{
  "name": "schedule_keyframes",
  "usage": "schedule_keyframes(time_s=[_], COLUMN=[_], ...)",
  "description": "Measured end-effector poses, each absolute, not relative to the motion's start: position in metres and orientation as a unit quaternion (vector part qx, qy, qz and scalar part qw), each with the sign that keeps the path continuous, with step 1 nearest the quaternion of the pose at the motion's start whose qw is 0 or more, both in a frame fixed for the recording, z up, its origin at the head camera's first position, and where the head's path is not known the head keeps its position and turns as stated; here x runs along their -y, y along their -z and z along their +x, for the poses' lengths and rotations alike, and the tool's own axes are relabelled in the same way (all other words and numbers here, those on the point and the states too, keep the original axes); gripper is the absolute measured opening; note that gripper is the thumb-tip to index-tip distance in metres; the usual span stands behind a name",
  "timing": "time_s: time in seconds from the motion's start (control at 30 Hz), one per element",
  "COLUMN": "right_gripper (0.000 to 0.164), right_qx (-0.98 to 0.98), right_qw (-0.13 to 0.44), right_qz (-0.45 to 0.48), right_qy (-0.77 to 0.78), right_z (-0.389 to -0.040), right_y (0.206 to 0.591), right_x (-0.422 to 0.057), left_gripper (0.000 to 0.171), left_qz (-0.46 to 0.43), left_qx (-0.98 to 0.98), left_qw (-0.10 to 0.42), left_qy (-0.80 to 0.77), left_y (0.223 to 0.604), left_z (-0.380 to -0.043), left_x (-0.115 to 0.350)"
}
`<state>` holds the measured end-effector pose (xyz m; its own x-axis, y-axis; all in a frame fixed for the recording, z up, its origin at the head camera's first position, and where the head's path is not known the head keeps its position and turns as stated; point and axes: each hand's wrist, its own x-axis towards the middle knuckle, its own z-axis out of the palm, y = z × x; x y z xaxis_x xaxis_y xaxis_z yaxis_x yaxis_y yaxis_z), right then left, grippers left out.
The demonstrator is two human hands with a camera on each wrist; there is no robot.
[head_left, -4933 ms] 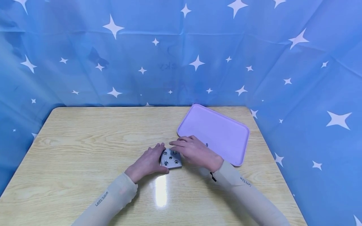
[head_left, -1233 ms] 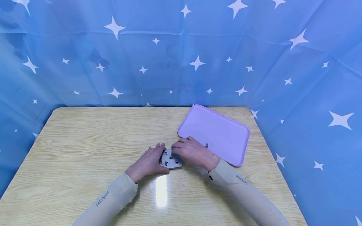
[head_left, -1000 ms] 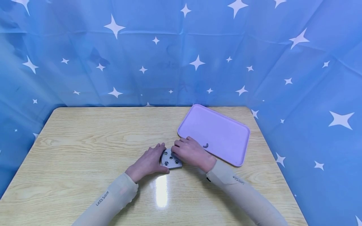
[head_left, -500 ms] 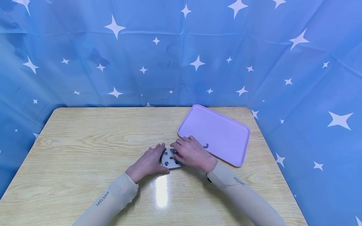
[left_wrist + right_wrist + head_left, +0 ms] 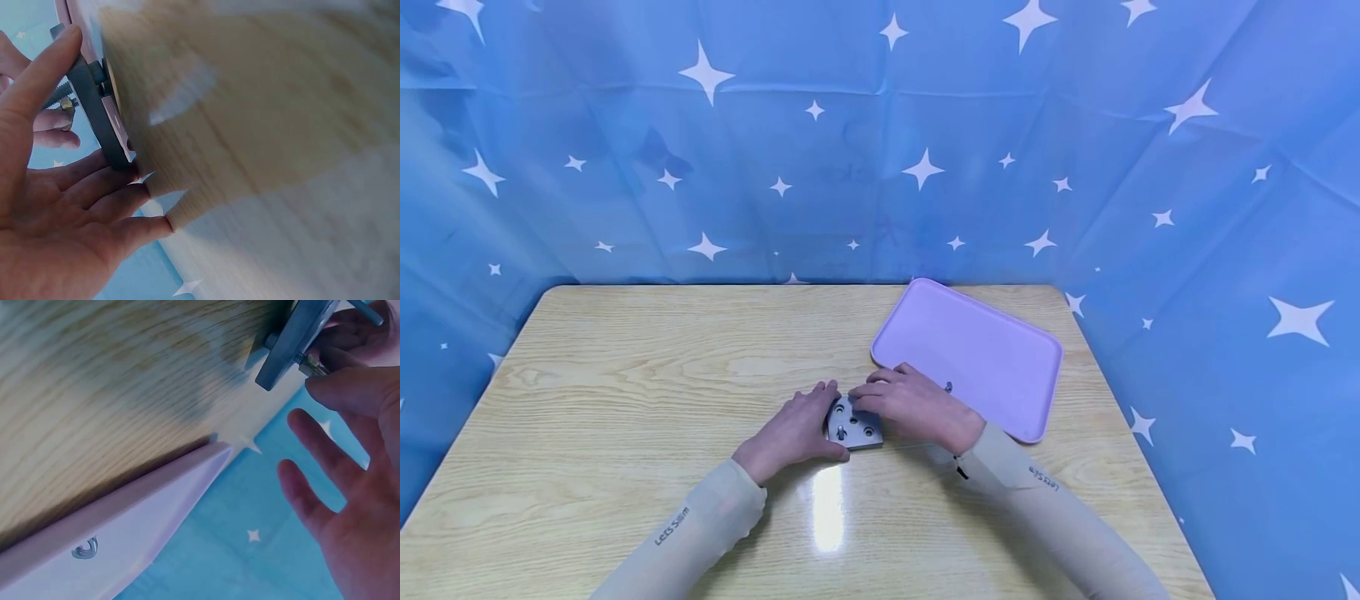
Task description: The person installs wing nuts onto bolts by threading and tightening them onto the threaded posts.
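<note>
Head cam: I look forward and down over table (image 5: 625,358), farthest back. Wrist cams: I look from close in, frames tilted, past left hand (image 5: 792,432) and right hand (image 5: 916,406). Both share metal plate (image 5: 292,351); head, right wrist share tray (image 5: 981,350).

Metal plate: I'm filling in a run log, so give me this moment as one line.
left hand: grips metal plate | right hand: pinches nut | purple tray: holds curved metal piece

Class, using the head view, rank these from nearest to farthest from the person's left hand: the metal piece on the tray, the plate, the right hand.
1. Plate: touching the left hand, on its right side.
2. Right hand: its fingers are over the plate's far right corner.
3. Metal piece: on the tray, just past the right hand.
</note>
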<state>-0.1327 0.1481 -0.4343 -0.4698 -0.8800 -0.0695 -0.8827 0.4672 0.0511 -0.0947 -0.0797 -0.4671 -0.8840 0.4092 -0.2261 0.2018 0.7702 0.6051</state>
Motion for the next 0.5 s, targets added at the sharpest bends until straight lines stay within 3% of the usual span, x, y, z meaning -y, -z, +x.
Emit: schedule_keyframes(time_s=[0.5], right_gripper=[0.023], right_qx=[-0.867], right_qw=[-0.046], right_qz=[-0.495], right_qy=[-0.026], right_z=[-0.1339], right_y=[0.4436], right_x=[-0.1446], left_gripper=[0.105], left_qz=[0.166], left_qx=[-0.923], left_qw=[0.171], left_qy=[-0.301], left_y=[0.4696], left_z=[-0.0959], left_x=[0.0794])
